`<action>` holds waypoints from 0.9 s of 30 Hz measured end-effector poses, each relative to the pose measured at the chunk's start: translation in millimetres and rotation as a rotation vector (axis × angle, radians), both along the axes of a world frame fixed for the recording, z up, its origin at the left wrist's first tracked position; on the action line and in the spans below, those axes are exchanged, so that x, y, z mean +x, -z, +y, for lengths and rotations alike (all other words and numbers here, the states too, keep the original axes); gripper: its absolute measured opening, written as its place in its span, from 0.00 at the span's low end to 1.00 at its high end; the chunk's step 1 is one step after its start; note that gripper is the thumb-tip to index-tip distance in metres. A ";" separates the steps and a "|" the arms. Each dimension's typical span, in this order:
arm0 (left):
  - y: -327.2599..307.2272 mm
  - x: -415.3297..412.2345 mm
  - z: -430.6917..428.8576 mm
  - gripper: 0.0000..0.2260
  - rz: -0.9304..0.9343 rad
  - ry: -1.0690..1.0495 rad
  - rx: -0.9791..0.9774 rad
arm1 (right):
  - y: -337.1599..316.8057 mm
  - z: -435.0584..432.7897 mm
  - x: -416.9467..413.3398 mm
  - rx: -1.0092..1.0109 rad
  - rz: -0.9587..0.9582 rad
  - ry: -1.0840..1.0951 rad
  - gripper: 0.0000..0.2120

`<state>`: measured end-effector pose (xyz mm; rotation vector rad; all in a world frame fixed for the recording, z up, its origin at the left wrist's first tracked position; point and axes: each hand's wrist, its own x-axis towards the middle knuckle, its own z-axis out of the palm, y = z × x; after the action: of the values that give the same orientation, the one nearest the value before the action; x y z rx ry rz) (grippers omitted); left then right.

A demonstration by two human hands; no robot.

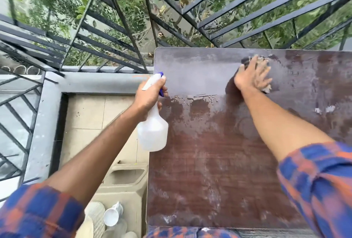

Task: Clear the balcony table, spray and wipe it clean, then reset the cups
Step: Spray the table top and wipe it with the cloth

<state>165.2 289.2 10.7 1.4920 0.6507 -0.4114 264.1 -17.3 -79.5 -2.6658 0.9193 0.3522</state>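
A dark brown table top (219,171) fills the right side, wet and streaked, with a dull grey patch at its far left. My left hand (150,95) holds a white spray bottle (153,133) with a blue trigger, upright over the table's left edge. My right hand (251,76) presses flat on a beige cloth (263,62) near the table's far edge; most of the cloth is hidden under the hand. White cups (112,216) and glassware stand on a beige plastic seat (123,177) at the lower left, off the table.
A dark metal railing (171,15) runs along the far side and the left, with greenery beyond. A grey ledge (91,83) borders the tiled floor (85,112) left of the table. Two small white scraps (323,109) lie on the table's right part.
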 end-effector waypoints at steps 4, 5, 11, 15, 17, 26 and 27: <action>-0.8 -12.0 -1.3 0.09 -0.004 0.030 0.047 | 2.9 124.0 -15.9 0.047 -0.087 -0.527 0.31; -1.3 -14.3 -2.1 0.09 -0.012 0.028 0.052 | 2.8 151.6 -27.2 0.058 -0.087 -0.706 0.30; -0.8 -22.6 -6.6 0.11 -0.047 0.017 0.081 | 13.7 133.2 -87.3 0.101 -0.197 -1.189 0.26; 1.1 -24.7 -11.7 0.11 -0.007 -0.017 0.049 | 8.4 19.3 -53.6 0.007 -0.160 -0.667 0.27; 0.4 -25.3 -10.6 0.11 -0.008 -0.025 0.047 | 3.3 -17.1 -22.7 0.001 -0.117 -0.322 0.28; 5.3 -22.6 19.3 0.13 0.005 -0.028 0.120 | -1.9 178.7 -10.2 0.096 -0.071 -0.845 0.29; 5.7 -21.3 20.2 0.13 -0.011 -0.018 0.128 | -1.4 191.0 -32.6 0.097 -0.066 -0.968 0.29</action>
<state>143.9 309.4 5.0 1.6075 0.6918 -0.3523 231.5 173.7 -78.1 -2.8070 -0.4624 0.4753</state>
